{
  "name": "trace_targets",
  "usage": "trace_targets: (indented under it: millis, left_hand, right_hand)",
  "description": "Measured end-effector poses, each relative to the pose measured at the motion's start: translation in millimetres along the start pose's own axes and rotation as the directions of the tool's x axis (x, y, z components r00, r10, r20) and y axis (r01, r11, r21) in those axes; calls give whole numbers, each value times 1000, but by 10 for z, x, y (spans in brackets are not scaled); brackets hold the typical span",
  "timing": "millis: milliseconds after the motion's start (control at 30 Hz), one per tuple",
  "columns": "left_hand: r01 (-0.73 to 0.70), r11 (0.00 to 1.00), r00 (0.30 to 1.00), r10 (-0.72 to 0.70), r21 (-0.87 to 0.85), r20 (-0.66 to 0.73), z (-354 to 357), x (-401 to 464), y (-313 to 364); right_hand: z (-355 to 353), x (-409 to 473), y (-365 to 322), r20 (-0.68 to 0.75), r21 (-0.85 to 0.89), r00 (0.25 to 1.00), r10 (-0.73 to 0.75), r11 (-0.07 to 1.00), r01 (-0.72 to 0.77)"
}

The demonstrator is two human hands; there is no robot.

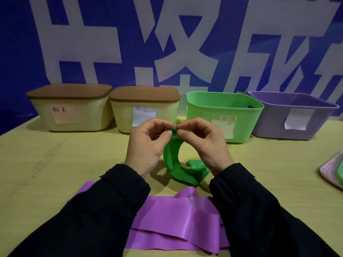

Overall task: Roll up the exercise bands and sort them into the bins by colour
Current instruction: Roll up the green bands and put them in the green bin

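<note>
Green band (pixel 175 162) end is pinched between thumb and fingertips of left hand (pixel 146 145) and right hand (pixel 206 145); keep turns tight, edges aligned, tail untwisted while rolling.

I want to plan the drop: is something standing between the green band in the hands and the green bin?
Nothing visible does. Left hand and right hand pinch the green band just in front of the green bin, which is open on top, with only bare table between them.

Left hand (pixel 146 145) and right hand (pixel 202 143) raised, fingers (pixel 168 133) pinched together.
</note>
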State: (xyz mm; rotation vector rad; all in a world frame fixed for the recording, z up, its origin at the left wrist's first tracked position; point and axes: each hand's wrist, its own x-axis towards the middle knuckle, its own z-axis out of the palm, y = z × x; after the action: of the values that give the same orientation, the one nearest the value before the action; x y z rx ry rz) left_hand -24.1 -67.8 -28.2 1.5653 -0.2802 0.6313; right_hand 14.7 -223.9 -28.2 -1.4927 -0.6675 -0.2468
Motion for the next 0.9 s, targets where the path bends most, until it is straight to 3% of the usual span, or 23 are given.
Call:
trace_targets:
  millis: [167, 400, 900]
  left_hand:
    - [-6, 1000, 1000, 6, 5, 6, -7, 5, 1]
    - [66, 998, 997, -66, -10, 35, -32, 11, -31]
    - [23, 1000, 997, -23, -8, 67, -13, -2, 3]
  right_hand:
    - [2, 32, 27, -11, 30, 999, 41, 999, -41]
    - [4, 18, 31, 2, -6, 1000, -23, 1000, 23]
    - [-31, 27, 43, -17, -87, 997, -73, 994, 72]
